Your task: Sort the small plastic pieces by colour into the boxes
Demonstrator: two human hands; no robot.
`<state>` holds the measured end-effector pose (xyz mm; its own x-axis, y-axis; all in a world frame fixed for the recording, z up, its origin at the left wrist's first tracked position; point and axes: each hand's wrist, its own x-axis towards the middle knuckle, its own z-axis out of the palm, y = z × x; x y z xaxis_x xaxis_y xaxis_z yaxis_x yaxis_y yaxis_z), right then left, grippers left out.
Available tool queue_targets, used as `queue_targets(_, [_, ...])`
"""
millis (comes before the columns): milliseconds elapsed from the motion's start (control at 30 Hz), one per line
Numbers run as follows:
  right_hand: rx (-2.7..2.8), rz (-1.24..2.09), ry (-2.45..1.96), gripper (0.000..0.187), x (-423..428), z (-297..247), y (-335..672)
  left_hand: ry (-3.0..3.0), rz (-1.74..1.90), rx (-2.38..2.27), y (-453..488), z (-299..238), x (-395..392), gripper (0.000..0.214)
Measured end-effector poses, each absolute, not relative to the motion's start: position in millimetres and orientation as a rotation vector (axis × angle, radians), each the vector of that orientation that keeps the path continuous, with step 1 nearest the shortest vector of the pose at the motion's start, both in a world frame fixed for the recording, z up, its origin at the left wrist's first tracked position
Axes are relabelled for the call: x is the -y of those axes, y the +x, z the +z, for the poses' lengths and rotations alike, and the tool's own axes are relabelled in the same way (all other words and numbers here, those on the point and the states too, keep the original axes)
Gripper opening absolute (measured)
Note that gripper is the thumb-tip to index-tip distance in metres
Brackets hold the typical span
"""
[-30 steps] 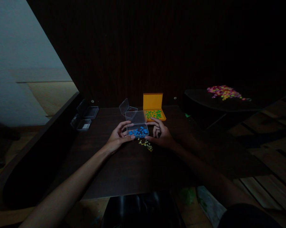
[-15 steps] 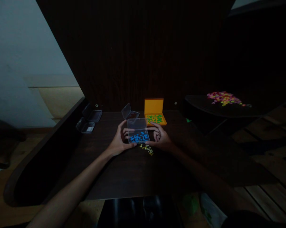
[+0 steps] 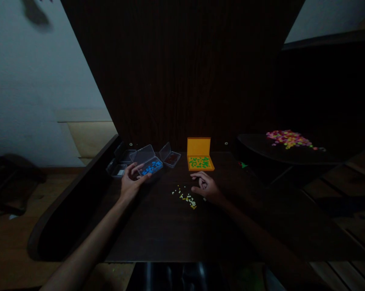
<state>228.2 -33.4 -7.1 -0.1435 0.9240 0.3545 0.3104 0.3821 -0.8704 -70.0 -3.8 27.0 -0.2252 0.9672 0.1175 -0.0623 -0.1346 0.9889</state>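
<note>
My left hand (image 3: 132, 180) grips the left end of a clear plastic box (image 3: 145, 153), its hinged lid raised. Small blue pieces (image 3: 152, 167) lie inside, gathered toward its right side, and the box is tilted. My right hand (image 3: 207, 187) hovers over the dark desk with its fingers loosely curled and thumb apart, holding nothing that I can see. Just left of it, small white and yellow pieces (image 3: 187, 198) are scattered on the wood. Beyond that hand stands an open yellow box (image 3: 198, 144) with green pieces (image 3: 200, 162) in it.
Behind the held box sits another clear box (image 3: 166, 150) with dark reddish pieces. Further clear boxes (image 3: 117, 171) stand by the desk's raised left side. A heap of pink, purple and yellow pieces (image 3: 290, 139) lies on a dark side shelf (image 3: 252, 143) at the right.
The clear box with blue pieces has moved left in my left hand. My right hand has let go of it. More of the white and yellow pieces now show. The view has shifted slightly.
</note>
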Motion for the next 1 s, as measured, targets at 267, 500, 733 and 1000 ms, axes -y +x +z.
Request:
queue_targets(267, [1.663, 0.738, -1.150, 0.028, 32.2, -9.0, 227.0, 1.027, 1.585, -1.552, -67.5, 4.8, -28.7, 0.073])
queue_targets(500, [1.692, 0.681, -1.167, 0.023, 30.6, -15.9, 224.8, 1.230, 1.308, -2.034, -49.3, 7.4, -51.6, 0.074])
queue_targets(733, [1.767, 0.601, -1.176, 0.018, 33.2, -11.8, 224.6, 1.437, 1.105, -2.201, -34.9, 9.5, -64.0, 0.077])
queue_targets(1000, [1.774, 0.586, -1.175, 0.015, 32.2, -11.1, 225.4, 1.587, 0.935, -2.218, -33.1, 9.5, -63.5, 0.090])
